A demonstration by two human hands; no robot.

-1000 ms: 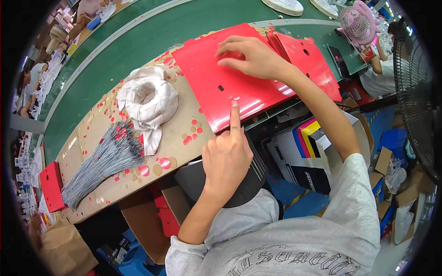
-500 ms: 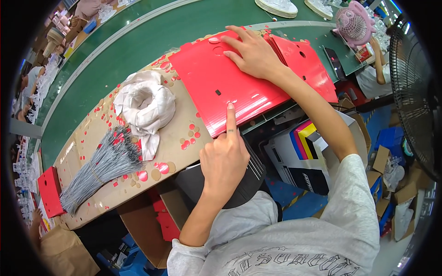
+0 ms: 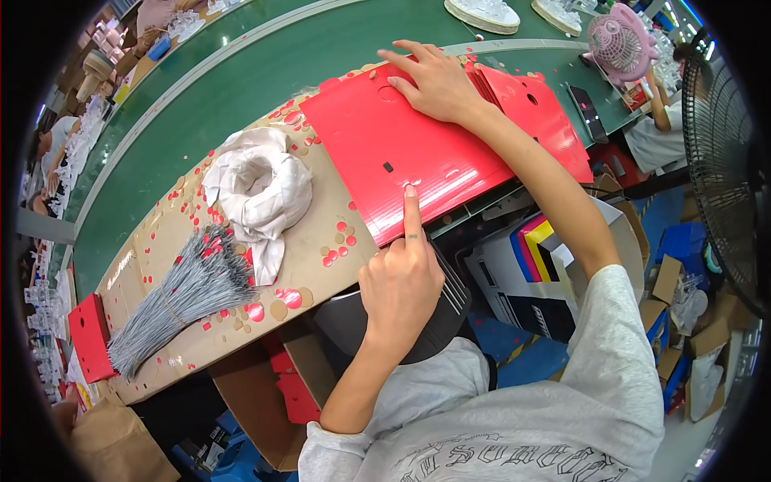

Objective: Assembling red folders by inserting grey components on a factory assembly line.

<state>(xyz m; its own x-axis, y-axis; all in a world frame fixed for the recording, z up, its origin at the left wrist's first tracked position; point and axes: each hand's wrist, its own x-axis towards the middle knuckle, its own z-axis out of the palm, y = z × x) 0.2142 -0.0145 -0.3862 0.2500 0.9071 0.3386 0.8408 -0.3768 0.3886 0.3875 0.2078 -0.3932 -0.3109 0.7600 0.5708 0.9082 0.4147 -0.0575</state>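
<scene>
A stack of glossy red corrugated plastic sheets lies across the table's near edge. My left hand holds nothing visible; its index finger is stretched out, the tip touching the top sheet at a small cut mark, while the other fingers curl under. My right hand rests on the far part of the sheet, fingers spread, beside a round cut outline. A small dark slot shows in the sheet. More red sheets, one with a dark hole, lie fanned beyond my right wrist.
Left of the stack are a rolled white cloth, a tied bundle of grey wires and scattered red and tan discs on cardboard. A phone, a pink fan and a black fan stand right. An open carton sits below.
My right fingers have shifted and spread, and the pink-red disc by their tips no longer shows there. The left index finger stays at the same cut mark. The view has shifted slightly.
</scene>
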